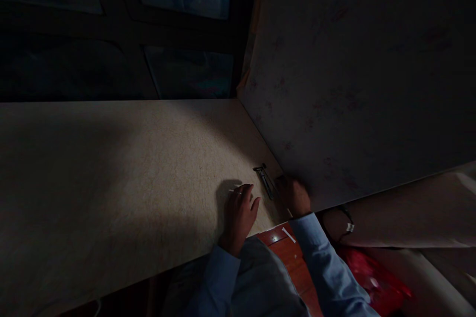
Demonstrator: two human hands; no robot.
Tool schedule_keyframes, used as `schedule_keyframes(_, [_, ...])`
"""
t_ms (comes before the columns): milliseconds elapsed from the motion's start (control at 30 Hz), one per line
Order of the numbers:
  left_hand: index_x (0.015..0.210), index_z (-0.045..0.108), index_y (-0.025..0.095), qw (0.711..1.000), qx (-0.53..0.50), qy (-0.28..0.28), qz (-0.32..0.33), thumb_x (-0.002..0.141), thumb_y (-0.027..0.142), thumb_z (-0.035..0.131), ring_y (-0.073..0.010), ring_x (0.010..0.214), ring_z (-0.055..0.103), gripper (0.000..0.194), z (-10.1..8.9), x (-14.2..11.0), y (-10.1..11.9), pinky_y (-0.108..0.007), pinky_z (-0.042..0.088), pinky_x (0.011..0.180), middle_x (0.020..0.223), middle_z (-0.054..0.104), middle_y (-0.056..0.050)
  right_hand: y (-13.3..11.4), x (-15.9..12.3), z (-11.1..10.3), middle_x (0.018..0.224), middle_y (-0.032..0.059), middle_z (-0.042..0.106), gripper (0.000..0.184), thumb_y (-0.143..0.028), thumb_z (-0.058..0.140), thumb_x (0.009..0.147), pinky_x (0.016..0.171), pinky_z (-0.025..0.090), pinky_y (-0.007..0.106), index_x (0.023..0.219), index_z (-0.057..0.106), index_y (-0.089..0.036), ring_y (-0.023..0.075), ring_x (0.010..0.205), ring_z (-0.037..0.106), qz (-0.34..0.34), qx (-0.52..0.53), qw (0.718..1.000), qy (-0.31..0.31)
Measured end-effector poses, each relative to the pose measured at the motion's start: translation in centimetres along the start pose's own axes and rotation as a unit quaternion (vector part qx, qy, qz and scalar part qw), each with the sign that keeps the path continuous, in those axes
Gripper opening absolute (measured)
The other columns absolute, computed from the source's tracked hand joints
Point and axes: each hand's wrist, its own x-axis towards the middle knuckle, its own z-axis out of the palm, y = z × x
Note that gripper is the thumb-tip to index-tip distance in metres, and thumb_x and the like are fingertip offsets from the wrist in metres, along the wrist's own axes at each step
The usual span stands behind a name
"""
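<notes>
The hands stand apart at the counter (pixel 167 168). The left hand (pixel 238 212), a ring on one finger, has its thumb spread from loosely bent fingers. The right hand (pixel 296 197) is curled beside the patterned wall (pixel 353 94); whether it grips anything cannot be told. A dark razor-like tool (pixel 265 183) lies on the counter between them.
</notes>
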Motion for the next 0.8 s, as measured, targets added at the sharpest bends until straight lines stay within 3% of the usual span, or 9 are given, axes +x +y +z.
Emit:
schedule_keyframes(333, [0.109,0.063,0.02,1.0,-0.008,-0.014,0.0,0.086,0.022,0.065,-0.0215,0.096,0.063,0.023,0.1,-0.1,-0.1,-0.036,0.054,0.085,0.101,0.069,-0.006,0.0,-0.7,-1.0,0.094,0.0146,0.074,0.029,-0.036,0.051,0.094,0.064,0.043,0.026,0.1,0.072,-0.016,0.0247,0.088,0.072,0.011,0.034,0.999,-0.004])
schedule_keyframes(467, [0.104,0.066,0.019,1.0,-0.01,-0.022,0.006,0.087,0.02,0.063,-0.0215,0.093,0.063,0.017,0.1,-0.1,-0.1,-0.037,0.053,0.084,0.097,0.07,-0.006,0.2,-2.0,-1.1,0.094,0.0131,0.072,0.027,-0.033,0.052,0.094,0.064,0.042,0.026,0.103,0.073,-0.017,0.0214,0.08,0.07,-0.036,0.056,0.996,0.064])
schedule_keyframes(600, [0.102,0.068,0.019,0.999,-0.043,-0.013,-0.01,0.086,0.018,0.063,-0.0223,0.092,0.065,0.018,0.1,-0.1,-0.3,-0.037,0.053,0.083,0.096,0.072,-0.007,-0.6,-4.0,-0.2,0.104,0.0139,0.069,0.031,-0.033,0.048,0.096,0.069,0.046,0.028,0.106,0.072,-0.015,0.0207,0.08,0.067,-0.093,0.143,0.974,0.146])
schedule_keyframes(800, [0.098,0.07,0.019,0.974,-0.205,0.012,-0.095,0.087,0.014,0.054,-0.0171,0.088,0.069,0.02,-0.1,-0.3,-1.3,-0.03,0.055,0.081,0.095,0.073,-0.006,-3.6,-5.9,1.8,0.098,0.0105,0.069,0.029,-0.024,0.046,0.095,0.067,0.047,0.026,0.103,0.074,-0.017,0.0181,0.077,0.066,-0.201,0.278,0.937,0.064])
